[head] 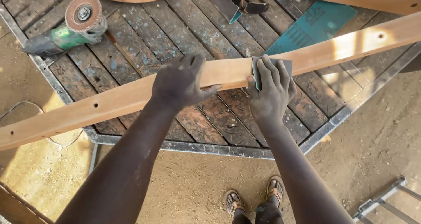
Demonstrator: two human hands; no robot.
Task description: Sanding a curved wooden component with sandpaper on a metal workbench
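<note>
Here: plank, long pale wood, drilled holes, lying across the slatted table. Long axis runs from low left to high right, both ends overhanging the table. Judged stiff, moderately heavy, dusty-smooth; best held mid-length. Left hand clamps over plank, fingers curled on its top edge. Right hand, just right of it, fingers spread, presses sandpaper to plank. Grinder well above plank's left half.

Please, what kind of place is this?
Probably an open-air carpentry workshop. The hands rub sandpaper on a long wooden plank, an angle grinder lies on the slatted workbench, and the ground is sandy.
</note>
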